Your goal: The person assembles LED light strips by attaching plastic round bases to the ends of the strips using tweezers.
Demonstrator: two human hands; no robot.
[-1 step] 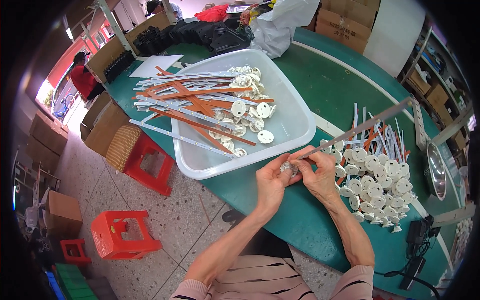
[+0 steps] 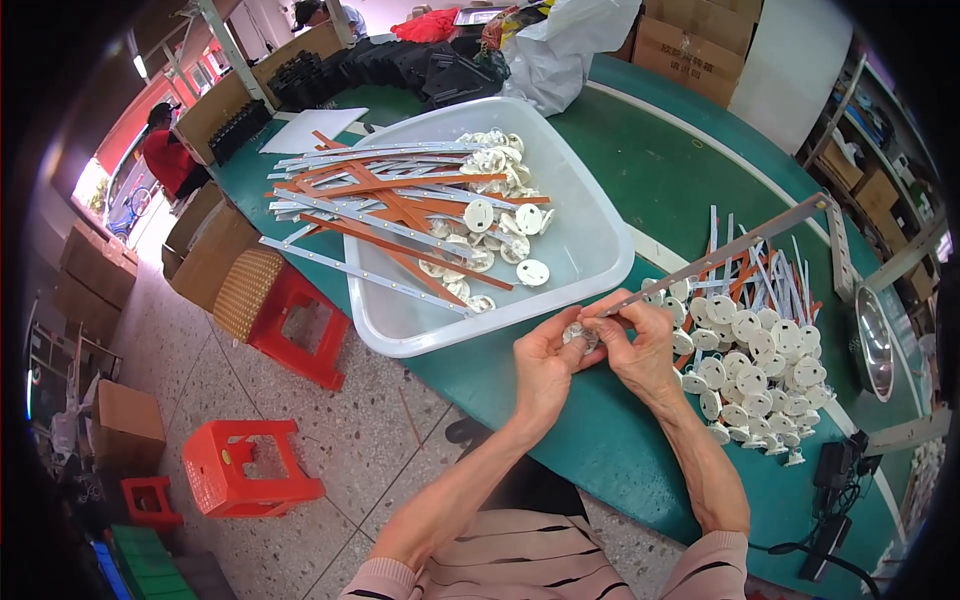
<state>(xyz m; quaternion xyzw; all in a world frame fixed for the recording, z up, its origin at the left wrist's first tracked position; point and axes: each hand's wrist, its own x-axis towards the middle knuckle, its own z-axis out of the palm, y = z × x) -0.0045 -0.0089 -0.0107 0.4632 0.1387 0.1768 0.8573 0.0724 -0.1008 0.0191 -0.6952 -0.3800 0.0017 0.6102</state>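
Observation:
In front of me, above the table's near edge, my left hand [image 2: 543, 368] is closed on a small round whitish piece [image 2: 579, 338], mostly covered by the fingers. My right hand [image 2: 645, 350] pinches the lower end of a long narrow LED strip [image 2: 715, 258] and meets the left hand at that piece. The strip slants up to the right; where it meets the piece is hidden. Just left of my hands stands a white plastic tub [image 2: 590, 270] with LED strips [image 2: 400, 205] and white round discs [image 2: 532, 272]. Beside my right hand lies a heap of white discs [image 2: 755, 350] with strips.
The green table [image 2: 670, 150] carries a metal bowl [image 2: 875, 340] and black adapters with cables [image 2: 832, 465] at right. Black parts [image 2: 400, 75] and a white plastic bag [image 2: 565, 50] lie at the back. Red stools [image 2: 245, 470] stand on the floor; a person in red [image 2: 172, 155] is far left.

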